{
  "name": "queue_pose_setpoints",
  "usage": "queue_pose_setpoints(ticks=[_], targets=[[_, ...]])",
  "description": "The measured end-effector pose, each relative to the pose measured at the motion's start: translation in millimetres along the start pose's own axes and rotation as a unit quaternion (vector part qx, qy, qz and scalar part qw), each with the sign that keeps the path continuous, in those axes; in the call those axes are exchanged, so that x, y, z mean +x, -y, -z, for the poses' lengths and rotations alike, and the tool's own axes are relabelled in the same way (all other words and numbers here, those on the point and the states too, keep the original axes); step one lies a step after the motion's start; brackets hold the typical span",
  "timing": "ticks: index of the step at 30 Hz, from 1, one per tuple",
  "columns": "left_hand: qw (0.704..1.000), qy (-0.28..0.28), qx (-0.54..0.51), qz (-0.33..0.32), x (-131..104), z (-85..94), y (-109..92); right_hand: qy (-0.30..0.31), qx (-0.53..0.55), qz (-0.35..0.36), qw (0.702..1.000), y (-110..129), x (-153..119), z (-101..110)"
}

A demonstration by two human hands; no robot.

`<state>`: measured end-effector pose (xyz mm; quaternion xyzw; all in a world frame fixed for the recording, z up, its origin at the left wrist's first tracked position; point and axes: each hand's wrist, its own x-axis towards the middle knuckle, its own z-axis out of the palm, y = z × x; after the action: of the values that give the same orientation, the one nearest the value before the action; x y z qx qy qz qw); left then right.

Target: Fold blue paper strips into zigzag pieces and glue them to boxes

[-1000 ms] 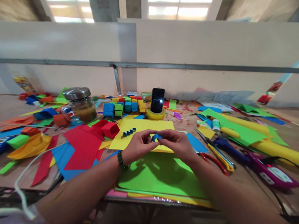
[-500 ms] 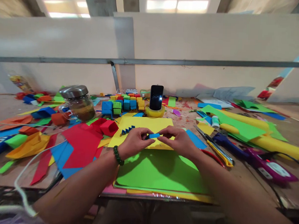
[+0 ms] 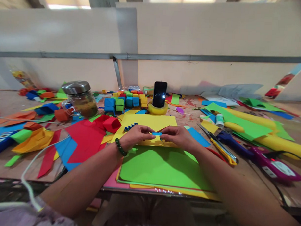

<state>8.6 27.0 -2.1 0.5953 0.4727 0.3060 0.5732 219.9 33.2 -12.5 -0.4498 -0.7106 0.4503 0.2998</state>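
Note:
Between the fingertips of both hands is a small folded strip of blue paper [image 3: 156,134]. My left hand [image 3: 138,135], with a dark green bead bracelet [image 3: 120,147] at its wrist, pinches one end. The other end is pinched by my right hand [image 3: 175,136]. Both hands hover over a yellow paper sheet [image 3: 150,120], which lies at the back of a stack topped with green paper [image 3: 160,167]. A zigzag-folded dark blue paper strip [image 3: 130,126] rests on the yellow sheet, just beyond my left hand. The fingers partly hide the blue strip.
A phone [image 3: 159,94] stands in a yellow tape roll [image 3: 158,109]. Left of it are folded paper cubes [image 3: 120,104] and a lidded glass jar [image 3: 83,102]. On the right lie a yellow utility knife [image 3: 223,151] and a purple-handled tool [image 3: 274,165]. Red paper [image 3: 82,143] lies left.
The blue strip shows shorter and narrower between my fingertips, and my hands sit slightly closer together. The view has tilted down a little.

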Motion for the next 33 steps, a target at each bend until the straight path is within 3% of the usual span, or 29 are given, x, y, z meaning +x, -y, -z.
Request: queue_pose_setpoints(ticks=[4, 9, 13, 18, 26, 31, 33], targets=[[0.997, 0.051, 0.044, 0.041, 0, 14.2, -3, 0.006, -0.050, 0.010, 0.999, -8, 2, 0], [0.998, -0.038, 0.046, -0.017, 2, 30.7, -6, 0.043, -0.053, -0.017, 0.997, -1, -1, 6], [0.994, -0.061, 0.078, -0.036, 3, 35.8, -8, 0.027, -0.043, -0.015, 0.999, 9, -3, 21], [0.983, -0.061, 0.164, -0.055, 4, 31.5, -5, -0.056, -0.135, -0.015, 0.989, 3, 2, 24], [0.957, -0.062, 0.275, -0.069, 9, 10.4, 10, -0.046, -0.195, -0.006, 0.980, -18, 11, 1], [0.945, -0.085, 0.303, -0.086, 11, 7.6, 19, -0.036, -0.209, -0.001, 0.977, -11, 5, -3], [0.943, -0.108, 0.299, -0.093, 12, 8.8, 20, -0.059, -0.217, 0.005, 0.974, -4, 1, -4]])
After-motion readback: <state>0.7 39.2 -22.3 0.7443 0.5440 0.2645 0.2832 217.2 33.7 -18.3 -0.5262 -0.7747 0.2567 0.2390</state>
